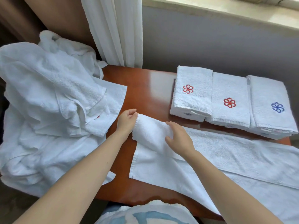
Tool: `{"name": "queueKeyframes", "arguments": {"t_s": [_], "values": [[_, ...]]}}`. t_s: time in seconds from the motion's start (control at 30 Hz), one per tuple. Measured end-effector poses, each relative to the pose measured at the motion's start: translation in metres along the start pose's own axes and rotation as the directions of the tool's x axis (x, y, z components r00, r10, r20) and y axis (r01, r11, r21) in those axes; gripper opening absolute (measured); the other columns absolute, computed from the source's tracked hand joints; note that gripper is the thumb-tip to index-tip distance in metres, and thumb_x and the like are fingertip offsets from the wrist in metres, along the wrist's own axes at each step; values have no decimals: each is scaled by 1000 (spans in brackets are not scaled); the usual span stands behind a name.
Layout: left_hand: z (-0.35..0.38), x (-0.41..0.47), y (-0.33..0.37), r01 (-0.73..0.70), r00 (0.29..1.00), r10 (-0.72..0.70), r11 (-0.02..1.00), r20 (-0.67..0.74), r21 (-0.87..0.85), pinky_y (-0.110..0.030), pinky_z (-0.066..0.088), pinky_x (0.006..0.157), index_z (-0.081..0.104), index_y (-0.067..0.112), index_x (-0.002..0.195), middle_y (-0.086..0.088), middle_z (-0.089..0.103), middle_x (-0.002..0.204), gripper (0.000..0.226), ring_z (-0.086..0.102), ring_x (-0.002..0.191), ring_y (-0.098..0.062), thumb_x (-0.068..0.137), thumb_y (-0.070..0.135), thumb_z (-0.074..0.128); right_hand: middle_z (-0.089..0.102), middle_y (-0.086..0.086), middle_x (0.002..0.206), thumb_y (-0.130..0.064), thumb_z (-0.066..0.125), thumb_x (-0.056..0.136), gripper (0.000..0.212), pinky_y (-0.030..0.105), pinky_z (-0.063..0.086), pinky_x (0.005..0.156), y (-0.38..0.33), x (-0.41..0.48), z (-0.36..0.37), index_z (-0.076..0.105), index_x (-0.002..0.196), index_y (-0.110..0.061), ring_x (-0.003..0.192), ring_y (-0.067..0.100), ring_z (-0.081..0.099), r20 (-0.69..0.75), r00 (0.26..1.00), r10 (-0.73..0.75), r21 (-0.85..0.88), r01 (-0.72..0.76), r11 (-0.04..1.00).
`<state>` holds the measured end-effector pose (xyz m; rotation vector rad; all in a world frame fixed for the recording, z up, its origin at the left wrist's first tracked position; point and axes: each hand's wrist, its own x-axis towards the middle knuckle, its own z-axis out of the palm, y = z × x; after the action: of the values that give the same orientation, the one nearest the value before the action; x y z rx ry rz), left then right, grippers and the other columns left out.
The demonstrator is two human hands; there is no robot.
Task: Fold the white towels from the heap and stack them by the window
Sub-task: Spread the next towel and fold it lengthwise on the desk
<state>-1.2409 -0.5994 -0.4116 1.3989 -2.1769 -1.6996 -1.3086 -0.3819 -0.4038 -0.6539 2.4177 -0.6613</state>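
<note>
A long white towel (234, 156) lies spread across the wooden table (145, 88), its left end lifted and folded over. My left hand (127, 121) pinches the far left corner of that raised end. My right hand (178, 138) grips the folded edge beside it, fingers curled over the cloth. A big heap of unfolded white towels (48, 102) covers the table's left side. Three stacks of folded towels stand at the back right by the window wall: two with a red flower emblem (192, 94) (229, 101), one with a blue emblem (273, 107).
A white curtain (116, 29) and a brown drape (48, 15) hang behind the heap. The grey wall and the windowsill (226, 8) run along the back. Bare table shows between the heap and the stacks. Patterned clothing (145, 214) is at the bottom edge.
</note>
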Motion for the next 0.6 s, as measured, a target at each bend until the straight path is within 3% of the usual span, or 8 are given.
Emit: {"name": "queueKeyframes", "arguments": {"t_s": [0.1, 0.23, 0.3, 0.37, 0.47, 0.6], "values": [[-1, 1, -8, 0, 997, -8, 994, 76, 105, -26, 41, 95, 52, 20, 138, 1, 58, 134, 39, 54, 119, -12, 100, 26, 53, 35, -10, 156, -19, 54, 91, 61, 33, 34, 110, 6, -1, 1, 38, 149, -27, 146, 10, 25, 2, 1000, 14, -24, -14, 1000], [-5, -8, -30, -22, 997, 6, 978, 78, 208, -27, 41, 86, 44, 22, 142, 4, 62, 121, 44, 56, 108, -11, 99, 29, 51, 28, -7, 160, -23, 53, 92, 58, 34, 32, 112, 11, -3, 8, 38, 148, -29, 149, 13, 18, 120, 993, -1, -86, 11, 996], [-6, -15, -36, -38, 997, 19, 969, 79, 246, -29, 46, 80, 43, 24, 143, 9, 62, 110, 46, 59, 102, -12, 98, 31, 53, 11, -2, 165, -26, 54, 91, 61, 38, 22, 119, 12, -1, 12, 35, 149, -27, 152, 17, 3, 231, 973, -26, -193, 72, 979], [-5, -25, -40, -57, 997, 40, 952, 62, 300, -36, 53, 79, 40, 25, 143, 10, 58, 110, 51, 60, 97, -13, 96, 33, 57, -9, 1, 166, -30, 53, 92, 73, 40, 3, 123, 13, -2, 16, 19, 156, -30, 152, 21, -13, 302, 953, -23, -278, 112, 954], [-5, -44, -46, -21, 999, 33, 913, -22, 408, -38, 55, 73, 37, 23, 137, 7, 50, 112, 59, 59, 91, -15, 89, 44, 64, -18, 2, 164, -34, 49, 95, 77, 41, -5, 122, 16, -4, 20, 5, 158, -32, 150, 22, -21, 315, 949, -19, -351, 135, 927], [-3, -71, -58, 104, 989, -146, 800, 24, 591, -28, 40, 54, 28, 22, 115, 10, 57, 88, 63, 60, 74, -13, 82, 66, 59, -16, 4, 165, -32, 47, 97, 73, 46, -1, 123, 10, -5, 20, 6, 157, -30, 151, 26, -17, 307, 952, -15, -409, 146, 901]]}}
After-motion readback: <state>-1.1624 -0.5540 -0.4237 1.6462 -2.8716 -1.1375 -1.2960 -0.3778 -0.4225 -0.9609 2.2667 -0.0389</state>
